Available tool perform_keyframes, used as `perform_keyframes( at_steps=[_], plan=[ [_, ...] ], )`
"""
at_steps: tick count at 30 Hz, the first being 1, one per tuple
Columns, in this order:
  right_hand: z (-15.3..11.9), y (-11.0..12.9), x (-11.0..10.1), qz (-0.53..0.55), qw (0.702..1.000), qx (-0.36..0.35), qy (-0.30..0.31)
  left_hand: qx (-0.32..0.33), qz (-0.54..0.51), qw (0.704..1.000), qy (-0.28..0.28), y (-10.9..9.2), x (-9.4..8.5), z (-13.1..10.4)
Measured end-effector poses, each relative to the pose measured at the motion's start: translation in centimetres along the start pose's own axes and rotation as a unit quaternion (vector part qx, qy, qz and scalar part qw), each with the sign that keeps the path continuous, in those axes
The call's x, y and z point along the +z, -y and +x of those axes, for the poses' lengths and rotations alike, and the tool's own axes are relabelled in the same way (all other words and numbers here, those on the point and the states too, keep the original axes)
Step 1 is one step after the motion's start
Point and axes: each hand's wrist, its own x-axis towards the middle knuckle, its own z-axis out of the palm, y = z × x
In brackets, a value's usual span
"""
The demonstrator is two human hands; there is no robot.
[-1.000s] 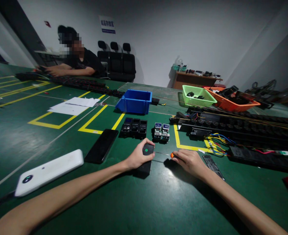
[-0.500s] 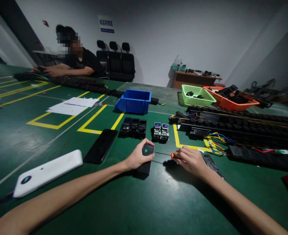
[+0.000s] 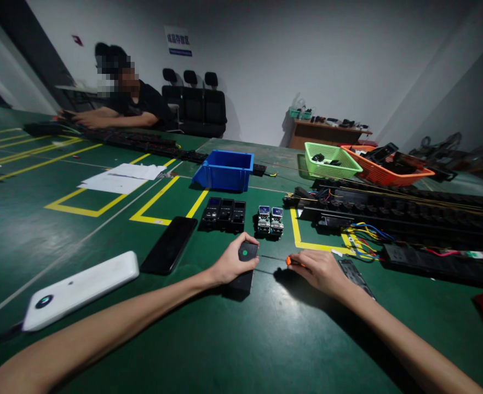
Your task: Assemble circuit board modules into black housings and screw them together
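Observation:
My left hand (image 3: 232,262) is closed round a black box-shaped module (image 3: 241,283) with a green dot on its end, held upright on the green table. In my right hand (image 3: 317,269) is a screwdriver (image 3: 289,261) with an orange handle; its thin shaft runs level toward the module's right side. The tip lies at or very near that side; I cannot tell whether it touches. Just beyond the module stand two small circuit-board units (image 3: 270,221) with blue screens. Left of them sits a row of black cased modules (image 3: 224,214). A flat dark piece (image 3: 356,278) lies partly behind my right wrist.
A black phone (image 3: 170,244) and a white power bank (image 3: 81,290) lie to the left. Behind are a blue bin (image 3: 225,171), a green basket (image 3: 332,164) and an orange basket (image 3: 389,171). Long black wired assemblies (image 3: 409,213) fill the right. Another person (image 3: 134,104) sits across the table.
The fingers of my right hand have shifted on the screwdriver, showing more of its orange handle. My left hand and the module have stayed in place.

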Motion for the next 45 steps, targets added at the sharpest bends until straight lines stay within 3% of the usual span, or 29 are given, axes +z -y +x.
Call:
perform_keyframes(
  at_steps=[4,9,13,17,20,24,28,34,40,43,45],
  plan=[
    [0.2,0.2,-0.2,0.09,0.994,0.052,0.025,0.002,-0.003,1.0,0.0,0.0,0.0,0.0],
    [0.9,0.9,-0.9,0.228,0.96,0.144,0.079,0.009,0.009,1.0,-0.002,0.0,-0.1,0.1],
    [1.0,1.1,-0.9,0.252,0.95,0.172,0.072,0.017,0.015,1.0,-0.006,-0.1,-0.1,0.1],
    [0.4,0.8,0.0,0.19,0.972,0.136,0.004,0.015,0.014,1.0,-0.005,0.0,-0.1,0.1],
    [0.1,0.4,0.3,0.102,0.992,0.066,-0.024,0.013,0.009,1.0,-0.005,0.1,-0.1,0.1],
    [-0.1,0.1,0.2,-0.013,0.999,-0.01,-0.033,0.015,0.01,1.0,-0.003,0.2,-0.1,0.1],
    [-0.3,-0.1,0.2,-0.031,0.999,-0.01,-0.018,0.011,0.005,1.0,-0.001,0.2,0.0,0.0],
    [-0.1,0.1,0.2,0.059,0.996,0.059,0.023,0.008,0.006,1.0,0.002,0.0,-0.1,0.1],
    [0.8,1.1,-0.9,0.215,0.959,0.16,0.09,0.008,0.01,1.0,0.007,0.0,0.0,0.1],
    [1.1,1.3,-1.1,0.268,0.939,0.189,0.103,0.006,0.009,1.0,0.005,0.1,0.0,0.1],
    [1.1,1.3,-0.9,0.262,0.942,0.188,0.091,0.01,0.012,1.0,0.005,0.1,0.0,0.1]
  ],
)
